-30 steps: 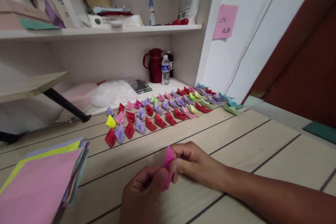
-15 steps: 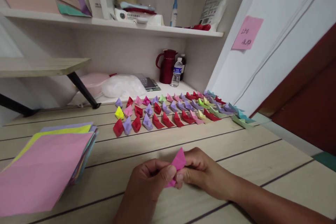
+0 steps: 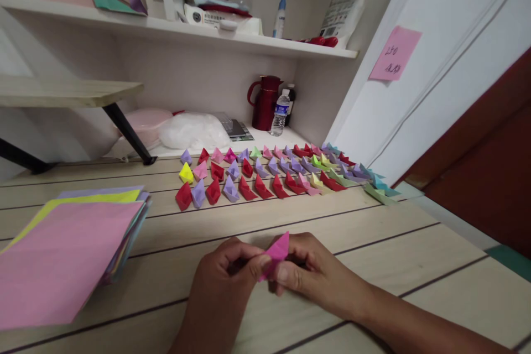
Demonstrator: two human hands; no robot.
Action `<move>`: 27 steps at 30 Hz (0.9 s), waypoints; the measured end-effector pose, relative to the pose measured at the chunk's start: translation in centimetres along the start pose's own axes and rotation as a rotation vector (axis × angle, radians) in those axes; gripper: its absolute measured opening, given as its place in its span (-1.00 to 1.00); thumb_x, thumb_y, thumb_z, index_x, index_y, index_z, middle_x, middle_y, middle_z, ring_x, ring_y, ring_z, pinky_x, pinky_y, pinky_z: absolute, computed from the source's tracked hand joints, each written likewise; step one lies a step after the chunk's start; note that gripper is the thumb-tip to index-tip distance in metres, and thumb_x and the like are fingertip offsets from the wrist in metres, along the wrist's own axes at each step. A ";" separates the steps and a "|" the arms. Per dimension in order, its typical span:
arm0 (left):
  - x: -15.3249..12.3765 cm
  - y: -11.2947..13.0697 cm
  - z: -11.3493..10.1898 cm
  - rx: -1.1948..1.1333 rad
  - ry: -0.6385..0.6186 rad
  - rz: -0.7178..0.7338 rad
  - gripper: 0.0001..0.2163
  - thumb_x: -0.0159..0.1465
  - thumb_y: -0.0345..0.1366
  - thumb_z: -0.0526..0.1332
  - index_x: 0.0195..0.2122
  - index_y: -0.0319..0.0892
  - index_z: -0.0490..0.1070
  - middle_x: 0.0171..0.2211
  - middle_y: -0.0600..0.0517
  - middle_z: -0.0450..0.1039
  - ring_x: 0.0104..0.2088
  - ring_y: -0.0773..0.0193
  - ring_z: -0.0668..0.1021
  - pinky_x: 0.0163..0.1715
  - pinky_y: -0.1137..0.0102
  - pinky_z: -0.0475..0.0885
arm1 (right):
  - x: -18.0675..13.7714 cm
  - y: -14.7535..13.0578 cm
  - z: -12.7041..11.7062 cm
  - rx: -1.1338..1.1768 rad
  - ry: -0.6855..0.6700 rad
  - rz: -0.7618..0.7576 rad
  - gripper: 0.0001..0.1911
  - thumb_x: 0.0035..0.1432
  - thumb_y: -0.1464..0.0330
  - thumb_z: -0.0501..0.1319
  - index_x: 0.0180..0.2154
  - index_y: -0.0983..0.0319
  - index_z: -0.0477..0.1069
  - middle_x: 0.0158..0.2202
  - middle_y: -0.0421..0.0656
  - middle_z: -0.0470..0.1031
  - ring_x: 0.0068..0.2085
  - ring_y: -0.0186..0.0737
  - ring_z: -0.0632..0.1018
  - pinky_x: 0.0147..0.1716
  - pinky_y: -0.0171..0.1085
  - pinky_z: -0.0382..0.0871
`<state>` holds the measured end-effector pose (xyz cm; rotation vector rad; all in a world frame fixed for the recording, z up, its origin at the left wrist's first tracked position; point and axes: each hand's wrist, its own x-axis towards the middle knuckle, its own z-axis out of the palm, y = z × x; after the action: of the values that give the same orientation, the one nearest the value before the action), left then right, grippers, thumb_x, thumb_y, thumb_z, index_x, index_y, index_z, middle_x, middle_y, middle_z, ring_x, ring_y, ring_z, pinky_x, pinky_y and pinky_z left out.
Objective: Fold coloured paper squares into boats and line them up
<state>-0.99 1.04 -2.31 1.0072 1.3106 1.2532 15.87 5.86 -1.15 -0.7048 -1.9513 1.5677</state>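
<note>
A small folded piece of magenta paper [image 3: 277, 253] is pinched between my two hands above the front of the table. My left hand [image 3: 232, 274] grips its left side with thumb and fingers. On its right side, my right hand [image 3: 313, 271] closes thumb and fingers around the lower edge. A pointed corner of the paper sticks up between the hands, while its lower part is partly covered by my fingers. Beyond the hands stand rows of small folded paper boats [image 3: 262, 186] in red, purple, pink, yellow, green and blue.
To the left lies a stack of coloured paper sheets [image 3: 62, 265], pink on top. A raised wooden shelf [image 3: 70, 93] on black legs is behind it. At the back stand a dark red jug [image 3: 265, 104] and a water bottle [image 3: 280, 113]. A pink note [image 3: 396, 54] sticks to the wall.
The folded magenta paper has tilted rightward, and its lower tip no longer shows beneath my fingers. My left hand has shifted its hold slightly. The whole view has moved a little.
</note>
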 end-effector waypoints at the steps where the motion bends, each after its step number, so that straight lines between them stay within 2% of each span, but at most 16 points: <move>1: -0.1 0.2 0.1 0.050 0.015 0.016 -0.86 0.03 -0.19 0.37 -0.56 -0.13 0.56 -0.56 0.08 0.48 -0.46 0.30 0.46 -0.40 0.43 0.31 | 0.0 -0.1 -0.1 -0.013 -0.006 -0.009 -0.55 0.21 0.04 0.23 -0.38 0.33 0.51 -0.52 -0.20 0.40 -0.46 -0.35 0.37 -0.47 -0.36 0.21; 4: -0.5 0.9 0.2 0.203 0.063 0.082 -0.89 0.05 -0.22 0.33 -0.57 -0.09 0.56 -0.55 0.11 0.44 -0.47 0.34 0.45 -0.43 0.47 0.28 | 0.0 -0.3 -0.2 -0.013 -0.011 -0.009 -0.56 0.26 0.08 0.21 -0.39 0.34 0.52 -0.49 -0.17 0.43 -0.44 -0.32 0.44 -0.43 -0.35 0.27; 7: -0.7 1.3 0.1 0.323 0.047 0.140 -0.86 0.08 -0.23 0.30 -0.58 -0.07 0.57 -0.55 0.11 0.42 -0.47 0.34 0.44 -0.44 0.47 0.25 | 0.1 -0.4 -0.3 -0.037 -0.024 -0.033 -0.57 0.27 0.14 0.22 -0.48 0.35 0.51 -0.45 -0.16 0.41 -0.40 -0.33 0.44 -0.41 -0.36 0.27; 9: -0.6 1.2 -0.1 0.330 -0.008 0.120 -0.86 0.08 -0.22 0.30 -0.58 -0.08 0.56 -0.54 0.10 0.43 -0.46 0.33 0.44 -0.44 0.47 0.26 | 0.0 -0.4 -0.4 -0.033 -0.050 -0.035 -0.59 0.28 0.17 0.23 -0.46 0.35 0.52 -0.44 -0.17 0.40 -0.40 -0.35 0.42 -0.42 -0.37 0.25; 12: -0.2 0.8 -0.3 0.246 -0.179 0.008 -0.82 0.10 -0.21 0.28 -0.60 -0.12 0.52 -0.59 0.11 0.43 -0.50 0.34 0.40 -0.46 0.46 0.24 | 0.0 -0.4 -0.5 0.046 -0.094 -0.002 -0.62 0.30 0.20 0.21 -0.41 0.35 0.55 -0.47 -0.18 0.41 -0.42 -0.35 0.43 -0.43 -0.37 0.27; 15: 0.1 0.6 -0.4 0.170 -0.287 -0.041 -0.74 0.14 -0.16 0.25 -0.63 -0.15 0.44 -0.63 0.11 0.41 -0.54 0.36 0.34 -0.48 0.44 0.20 | 0.0 -0.2 -0.4 0.152 -0.092 0.032 -0.62 0.29 0.19 0.22 -0.45 0.34 0.54 -0.49 -0.18 0.43 -0.44 -0.34 0.45 -0.40 -0.35 0.33; 19: 0.2 0.5 -0.5 0.071 -0.256 0.020 -0.68 0.23 -0.06 0.18 -0.53 -0.15 0.47 -0.55 0.07 0.47 -0.47 0.31 0.43 -0.40 0.43 0.29 | 0.3 0.5 0.1 0.308 -0.008 0.043 -0.55 0.31 0.17 0.18 -0.50 0.34 0.54 -0.53 -0.14 0.48 -0.46 -0.31 0.49 -0.37 -0.31 0.37; 21: 0.5 0.2 -0.8 -0.002 -0.141 0.039 -0.66 0.26 0.01 0.14 -0.38 -0.14 0.54 -0.47 0.05 0.52 -0.39 0.27 0.49 -0.30 0.40 0.36 | 0.5 0.8 0.2 0.367 0.072 0.035 -0.52 0.31 0.15 0.16 -0.51 0.34 0.55 -0.57 -0.13 0.48 -0.51 -0.31 0.49 -0.40 -0.32 0.37; 23: 0.8 -0.3 -1.0 -0.073 -0.029 0.042 -0.62 0.21 0.09 0.19 -0.24 -0.13 0.55 -0.44 0.04 0.55 -0.38 0.26 0.51 -0.27 0.38 0.39 | 0.7 1.0 0.2 0.396 0.153 0.019 -0.51 0.31 0.15 0.15 -0.52 0.34 0.56 -0.59 -0.13 0.49 -0.54 -0.32 0.48 -0.40 -0.32 0.36; 24: 1.0 -0.5 -0.9 -0.103 -0.014 0.049 -0.58 0.15 0.11 0.25 -0.20 -0.13 0.54 -0.46 0.05 0.54 -0.41 0.26 0.50 -0.29 0.38 0.39 | 0.7 1.1 0.2 0.405 0.186 0.010 -0.50 0.32 0.15 0.15 -0.52 0.34 0.56 -0.59 -0.14 0.49 -0.55 -0.33 0.48 -0.41 -0.33 0.36; 26: 1.1 -0.8 -0.6 -0.164 -0.066 0.057 -0.55 0.02 0.11 0.37 -0.23 -0.14 0.54 -0.52 0.09 0.49 -0.47 0.30 0.47 -0.36 0.40 0.37 | 0.7 1.0 0.3 0.415 0.231 -0.004 -0.50 0.32 0.15 0.14 -0.52 0.32 0.55 -0.59 -0.15 0.49 -0.56 -0.34 0.48 -0.41 -0.34 0.36; 27: 0.9 -0.9 -0.3 -0.198 -0.061 0.062 -0.59 0.00 0.07 0.40 -0.29 -0.14 0.53 -0.52 0.09 0.49 -0.47 0.31 0.46 -0.36 0.41 0.36 | 0.7 0.9 0.3 0.415 0.245 -0.011 -0.51 0.32 0.14 0.14 -0.52 0.31 0.54 -0.60 -0.16 0.48 -0.56 -0.34 0.48 -0.43 -0.34 0.35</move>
<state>-1.32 1.84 -3.29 0.9435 1.0924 1.3594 15.22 6.28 -2.07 -0.6696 -1.3928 1.7161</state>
